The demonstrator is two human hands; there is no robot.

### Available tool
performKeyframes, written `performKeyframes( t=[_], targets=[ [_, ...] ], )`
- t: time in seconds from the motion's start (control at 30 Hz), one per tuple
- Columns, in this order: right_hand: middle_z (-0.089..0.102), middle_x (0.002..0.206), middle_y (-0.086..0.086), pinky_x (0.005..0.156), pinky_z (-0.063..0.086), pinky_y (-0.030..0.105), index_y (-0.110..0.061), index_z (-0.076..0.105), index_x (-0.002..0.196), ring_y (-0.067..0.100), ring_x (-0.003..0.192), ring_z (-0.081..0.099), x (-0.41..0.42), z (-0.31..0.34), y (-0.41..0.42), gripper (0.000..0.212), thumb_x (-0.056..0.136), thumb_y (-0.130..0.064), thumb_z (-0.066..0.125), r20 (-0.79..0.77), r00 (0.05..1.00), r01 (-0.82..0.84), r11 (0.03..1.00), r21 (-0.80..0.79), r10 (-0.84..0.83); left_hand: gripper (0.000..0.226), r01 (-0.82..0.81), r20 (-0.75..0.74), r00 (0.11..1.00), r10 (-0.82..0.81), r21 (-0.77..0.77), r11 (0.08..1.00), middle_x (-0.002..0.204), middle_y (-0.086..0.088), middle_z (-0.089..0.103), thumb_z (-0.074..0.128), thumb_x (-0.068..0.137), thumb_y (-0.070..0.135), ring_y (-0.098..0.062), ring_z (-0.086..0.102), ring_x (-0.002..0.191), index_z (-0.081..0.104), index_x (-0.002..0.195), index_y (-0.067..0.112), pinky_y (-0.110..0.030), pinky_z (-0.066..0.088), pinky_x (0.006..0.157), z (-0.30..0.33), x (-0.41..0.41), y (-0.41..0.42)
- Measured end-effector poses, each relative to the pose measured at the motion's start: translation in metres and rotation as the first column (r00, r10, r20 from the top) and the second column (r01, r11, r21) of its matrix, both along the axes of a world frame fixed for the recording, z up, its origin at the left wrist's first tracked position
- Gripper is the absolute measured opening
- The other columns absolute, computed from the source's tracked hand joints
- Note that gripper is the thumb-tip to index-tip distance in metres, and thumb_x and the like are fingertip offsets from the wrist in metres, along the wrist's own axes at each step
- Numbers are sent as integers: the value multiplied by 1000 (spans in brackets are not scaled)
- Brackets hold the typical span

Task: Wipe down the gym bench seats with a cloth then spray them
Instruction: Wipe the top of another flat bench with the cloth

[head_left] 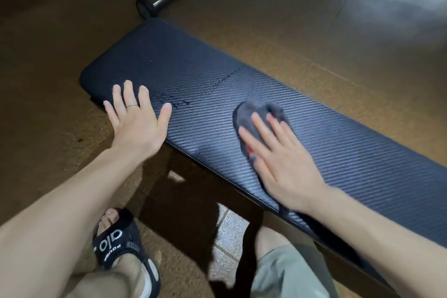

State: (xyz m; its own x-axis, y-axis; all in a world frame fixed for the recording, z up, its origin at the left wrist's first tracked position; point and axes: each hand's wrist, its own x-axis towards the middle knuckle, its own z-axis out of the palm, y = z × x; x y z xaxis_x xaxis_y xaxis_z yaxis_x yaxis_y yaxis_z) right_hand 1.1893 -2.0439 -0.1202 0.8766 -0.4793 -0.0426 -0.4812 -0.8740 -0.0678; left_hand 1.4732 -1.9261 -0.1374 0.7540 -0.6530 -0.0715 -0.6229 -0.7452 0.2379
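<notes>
We were mid-wipe: our right hand (280, 159) pressed flat on the cloth (260, 116), our left hand (136, 123) spread on the bench seat (350, 152). Next, we judged, the droplets between our hands needed wiping.

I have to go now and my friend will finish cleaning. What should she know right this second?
Left hand: flat and open, resting on the bench seat near its end.
Right hand: flat, pressing the grey cloth onto the middle of the seat.
Done: wiping is under way; wet drops show between the hands.
Left: wipe the rest of the seat, then spray it. No spray bottle is in view, so she must find it.
</notes>
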Motion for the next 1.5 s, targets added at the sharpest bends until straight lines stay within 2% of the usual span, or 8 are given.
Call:
performKeyframes(
  t=[0.17,0.37,0.53,0.63,0.9,1.17,1.33,1.5],
  targets=[
    [10,171,-3,128,4,43,-39,20,161,24,158,3,7,4,-42,54,107,-44,17,-70,979,-192,981,23,194,71,4,2,1000,-4,-9,1000,172,-17,-1,26,107,55,-34,-12,158,19,161,9,-56,-8,126,-2,0,1],
    [12,171,4,126,9,46,-31,20,162,33,156,10,85,3,-93,56,106,-39,16,16,981,192,981,21,-192,69,-8,14,1000,8,-19,1000,172,-17,1,26,107,54,-35,-10,159,22,160,9,-56,-8,125,-2,0,-1],
    [25,168,7,125,16,51,-26,41,155,35,154,19,27,0,54,55,101,-37,37,75,967,-246,969,22,244,67,-18,27,999,19,-26,1000,172,-17,2,27,108,52,-35,-9,159,24,159,9,-56,-7,125,-4,-2,-2],
    [20,169,-1,127,11,45,-32,37,157,26,157,13,18,-2,44,51,106,-38,34,42,924,-382,924,31,381,67,-22,25,999,23,-22,1000,172,-16,2,26,108,52,-34,-8,159,23,160,10,-56,-6,126,-3,-3,0],
    [17,170,4,127,7,45,-26,23,161,31,157,11,4,3,-93,69,98,-46,4,-13,975,223,975,22,-223,66,-29,33,999,29,2,1000,172,-15,2,22,107,53,-33,-8,159,23,159,12,-55,-6,127,-3,-4,0],
    [10,170,-4,128,7,43,-31,19,162,23,158,3,-47,4,40,55,109,-41,26,-35,999,-11,998,61,13,68,-5,14,1000,5,-4,1000,172,-16,1,22,107,53,-34,-10,159,21,161,11,-56,-7,126,-2,-4,3],
    [21,169,0,126,13,43,-32,24,160,27,155,18,6,2,-66,70,96,-48,3,-15,902,431,902,19,-431,74,63,-64,996,-62,15,998,172,-14,-3,19,106,58,-31,-13,158,14,163,11,-56,-8,126,6,-3,4],
    [48,153,5,112,34,47,-19,36,155,36,132,48,104,-5,-90,62,101,-41,12,40,836,547,837,8,-547,54,248,186,953,-238,-32,968,144,-20,44,29,106,50,-42,39,131,51,135,10,-57,30,109,20,50,10]
  ],
)
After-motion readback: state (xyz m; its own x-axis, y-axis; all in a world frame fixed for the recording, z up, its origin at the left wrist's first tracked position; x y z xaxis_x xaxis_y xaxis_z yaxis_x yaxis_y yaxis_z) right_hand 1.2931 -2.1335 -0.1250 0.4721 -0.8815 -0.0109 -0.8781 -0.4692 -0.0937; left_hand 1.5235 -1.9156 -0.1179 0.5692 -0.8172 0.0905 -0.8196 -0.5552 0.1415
